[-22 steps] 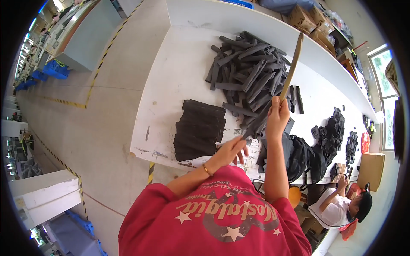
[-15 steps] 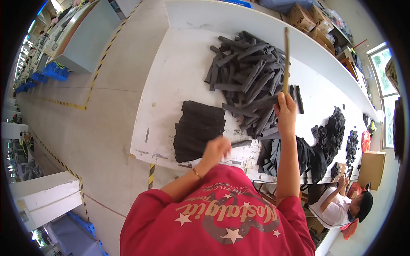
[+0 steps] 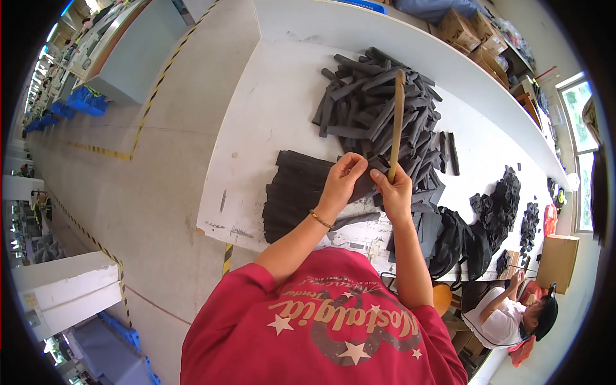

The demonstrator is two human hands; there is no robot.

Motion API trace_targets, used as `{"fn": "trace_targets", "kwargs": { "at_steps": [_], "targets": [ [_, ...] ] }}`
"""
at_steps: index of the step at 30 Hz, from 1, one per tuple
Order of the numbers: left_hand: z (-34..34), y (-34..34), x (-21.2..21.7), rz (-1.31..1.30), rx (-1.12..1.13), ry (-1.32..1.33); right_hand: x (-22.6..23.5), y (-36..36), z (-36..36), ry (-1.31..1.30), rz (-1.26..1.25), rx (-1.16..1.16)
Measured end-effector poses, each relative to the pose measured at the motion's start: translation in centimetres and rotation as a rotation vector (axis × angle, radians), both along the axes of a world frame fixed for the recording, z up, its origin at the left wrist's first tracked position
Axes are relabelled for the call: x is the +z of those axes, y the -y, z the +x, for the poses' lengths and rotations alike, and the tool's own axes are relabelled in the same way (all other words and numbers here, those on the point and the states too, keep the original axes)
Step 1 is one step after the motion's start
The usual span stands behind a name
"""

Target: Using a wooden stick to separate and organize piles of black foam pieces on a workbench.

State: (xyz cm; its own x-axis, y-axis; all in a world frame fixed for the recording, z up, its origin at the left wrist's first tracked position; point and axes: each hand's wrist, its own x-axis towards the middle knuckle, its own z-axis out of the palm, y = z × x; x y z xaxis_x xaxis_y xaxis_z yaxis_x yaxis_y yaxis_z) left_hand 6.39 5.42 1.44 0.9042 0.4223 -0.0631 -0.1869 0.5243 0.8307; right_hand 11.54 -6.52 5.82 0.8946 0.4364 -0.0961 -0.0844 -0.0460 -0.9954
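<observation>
Over the white table, my two hands meet at the near side of a heap of dark grey fabric tubes (image 3: 366, 96). My right hand (image 3: 396, 191) is closed round the lower end of a wooden stick (image 3: 398, 115), which points up and away over the heap. A dark fabric piece (image 3: 363, 187) spans the gap between my hands. Its upper edge is pinched by my left hand (image 3: 344, 179), thumb against fingers. To the left, partly behind my left forearm, lies a flat row of overlapping dark fabric pieces (image 3: 295, 186). One loose rolled tube (image 3: 355, 220) lies near the table's front edge.
A low white wall (image 3: 449, 70) bounds the table (image 3: 247, 128) at the back. Further right are black fabric bundles (image 3: 459, 240) and a ruffled black pile (image 3: 497, 202). Another person (image 3: 507, 314) sits at the right, near a cardboard box (image 3: 557, 263).
My right hand has come down and left with the stick, close to my left hand. My left hand has moved up and right from the table's front edge to the dark fabric.
</observation>
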Motion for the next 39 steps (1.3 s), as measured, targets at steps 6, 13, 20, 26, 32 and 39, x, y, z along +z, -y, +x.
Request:
{"fn": "trace_targets", "kwargs": {
  "at_steps": [6,13,20,26,32,39],
  "targets": [
    [-3.4,-1.5,-3.7,0.262,0.104,-0.251,0.1,0.5,2.3,0.167,-0.210,-0.108],
    [-11.8,-6.9,-7.2,1.062,-0.055,-0.264,0.4,5.1,4.3,0.546,-0.838,-0.300],
    [-14.6,-6.1,-11.3,1.359,-0.284,-0.155,-3.0,9.8,-2.0,0.630,-0.676,0.181],
    [-13.8,-8.5,-9.0,0.881,-0.314,-0.335,-2.5,13.0,-4.6,0.718,-0.790,0.527],
    [-12.9,-8.6,-7.5,0.842,-0.307,-0.302,-3.3,12.7,-4.9,0.750,-0.840,0.565],
    [-9.3,-3.9,-3.9,1.233,-0.240,0.145,-8.2,5.3,-6.4,0.525,-0.642,0.583]
  ]
}}
